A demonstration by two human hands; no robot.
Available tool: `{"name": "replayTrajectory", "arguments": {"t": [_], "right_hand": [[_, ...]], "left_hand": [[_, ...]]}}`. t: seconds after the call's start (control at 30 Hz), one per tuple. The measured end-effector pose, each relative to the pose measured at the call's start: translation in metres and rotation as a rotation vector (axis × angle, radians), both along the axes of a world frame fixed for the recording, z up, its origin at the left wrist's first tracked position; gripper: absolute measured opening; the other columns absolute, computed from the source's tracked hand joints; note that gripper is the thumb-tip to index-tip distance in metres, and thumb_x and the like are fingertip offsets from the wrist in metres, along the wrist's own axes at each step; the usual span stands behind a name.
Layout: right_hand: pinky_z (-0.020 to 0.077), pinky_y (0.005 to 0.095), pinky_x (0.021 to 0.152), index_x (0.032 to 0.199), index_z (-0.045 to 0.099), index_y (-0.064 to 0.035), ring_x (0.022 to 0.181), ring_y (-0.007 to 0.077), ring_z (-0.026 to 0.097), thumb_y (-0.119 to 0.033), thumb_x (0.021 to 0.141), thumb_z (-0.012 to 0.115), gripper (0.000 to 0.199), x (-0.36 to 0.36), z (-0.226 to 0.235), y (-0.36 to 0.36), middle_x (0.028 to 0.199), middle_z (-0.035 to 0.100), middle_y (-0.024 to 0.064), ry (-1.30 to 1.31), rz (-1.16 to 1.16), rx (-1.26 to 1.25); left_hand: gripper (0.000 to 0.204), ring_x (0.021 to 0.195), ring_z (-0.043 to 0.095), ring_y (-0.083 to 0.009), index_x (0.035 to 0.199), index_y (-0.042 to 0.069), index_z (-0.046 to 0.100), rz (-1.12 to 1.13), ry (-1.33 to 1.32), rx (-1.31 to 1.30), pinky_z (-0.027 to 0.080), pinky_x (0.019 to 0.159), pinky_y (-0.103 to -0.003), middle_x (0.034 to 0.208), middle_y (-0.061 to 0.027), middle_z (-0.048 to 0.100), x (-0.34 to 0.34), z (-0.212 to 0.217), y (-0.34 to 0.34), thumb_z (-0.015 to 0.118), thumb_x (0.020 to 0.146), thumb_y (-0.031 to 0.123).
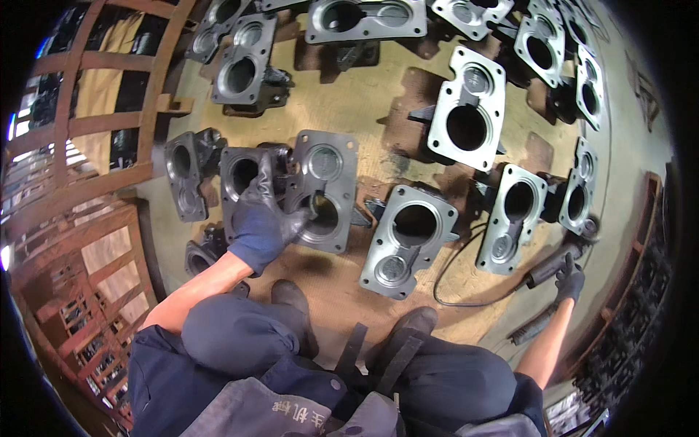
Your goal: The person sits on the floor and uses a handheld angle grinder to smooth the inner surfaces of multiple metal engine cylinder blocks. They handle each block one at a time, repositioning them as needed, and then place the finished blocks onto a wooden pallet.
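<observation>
My left hand (263,218), in a dark glove, is at the left edge of a grey cast-metal housing (344,171). Its thumb reaches to the rim of the large lower bore, while the other fingers point up along the plate's side. That housing has a flat machined face with a round recess above the bore. Close against the hand on its left stands another housing (237,159), partly covered by it. Out at the right, my gloved right hand (570,282) is closed round the dark body of a corded power tool (545,269), whose round head points away from me.
Several similar housings, such as one nearby (393,271) and a farther one (475,81), stand on the tan board (349,84). The tool's black cable (466,304) loops across it. Brown metal racks (109,186) rise at left; dark parts (641,320) are stacked at right.
</observation>
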State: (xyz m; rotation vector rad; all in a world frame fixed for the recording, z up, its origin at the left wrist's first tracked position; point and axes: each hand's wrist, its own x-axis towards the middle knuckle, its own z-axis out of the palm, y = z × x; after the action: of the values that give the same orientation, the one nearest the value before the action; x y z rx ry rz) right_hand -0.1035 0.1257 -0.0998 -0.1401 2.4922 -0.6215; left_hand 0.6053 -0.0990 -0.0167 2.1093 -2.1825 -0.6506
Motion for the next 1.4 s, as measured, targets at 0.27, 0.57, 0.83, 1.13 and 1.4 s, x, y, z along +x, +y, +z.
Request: {"name": "replayTrajectory", "arguments": {"t": [0.27, 0.57, 0.83, 1.13, 1.4], "right_hand": [[0.0492, 0.0251, 0.065, 0.109, 0.067, -0.0012, 0.075, 0.0104, 0.062, -0.023, 0.096, 0.069, 0.026, 0.209, 0.117, -0.050, 0.088, 0.068, 0.0031, 0.000, 0.243, -0.427], [0.0534, 0.0345, 0.083, 0.121, 0.063, 0.0085, 0.104, 0.0270, 0.070, -0.045, 0.088, 0.074, 0.064, 0.380, 0.133, -0.116, 0.109, 0.073, 0.0230, -0.716, 0.865, 0.164], [0.0510, 0.0284, 0.053, 0.096, 0.065, -0.0002, 0.059, 0.0161, 0.061, -0.036, 0.094, 0.069, 0.036, 0.431, 0.082, -0.092, 0.080, 0.065, 0.0076, -1.087, 0.263, 0.173], [0.0497, 0.0307, 0.051, 0.098, 0.063, -0.0004, 0.056, 0.0175, 0.060, -0.032, 0.096, 0.067, 0.032, 0.437, 0.079, -0.085, 0.077, 0.066, 0.0101, -1.093, 0.203, 0.146], [0.0513, 0.0317, 0.052, 0.100, 0.063, -0.0022, 0.057, 0.0177, 0.061, -0.030, 0.094, 0.070, 0.030, 0.433, 0.081, -0.075, 0.079, 0.067, 0.0089, -1.044, 0.259, 0.010]], "left_hand": [[0.088, 0.107, 0.063, -0.0475, 0.150, 0.016, 0.045, -0.100, -0.038, 0.103, 0.053, 0.092, -0.051, 0.119, -0.0296, 0.061, 0.004, -0.006, -0.020, 0.081, 0.070, 0.026], [0.066, 0.102, 0.065, -0.0455, 0.140, 0.013, 0.056, -0.011, -0.158, 0.276, 0.054, 0.087, -0.049, 0.114, -0.0292, 0.063, -0.017, 0.010, -0.030, 0.076, 0.078, 0.023], [0.035, 0.096, 0.068, -0.0415, 0.109, 0.011, 0.071, 0.001, -0.201, 0.273, 0.056, 0.079, -0.049, 0.105, -0.0225, 0.069, -0.019, -0.003, -0.033, 0.074, 0.076, 0.021], [0.043, 0.102, 0.067, -0.0411, 0.116, 0.005, 0.069, 0.082, -0.071, 0.306, 0.056, 0.086, -0.046, 0.117, -0.0244, 0.064, -0.017, 0.014, -0.018, 0.073, 0.077, 0.023], [0.044, 0.101, 0.067, -0.0426, 0.119, 0.008, 0.068, -0.052, -0.172, 0.404, 0.055, 0.087, -0.048, 0.112, -0.0248, 0.068, -0.002, 0.047, 0.022, 0.071, 0.077, 0.018]]}}
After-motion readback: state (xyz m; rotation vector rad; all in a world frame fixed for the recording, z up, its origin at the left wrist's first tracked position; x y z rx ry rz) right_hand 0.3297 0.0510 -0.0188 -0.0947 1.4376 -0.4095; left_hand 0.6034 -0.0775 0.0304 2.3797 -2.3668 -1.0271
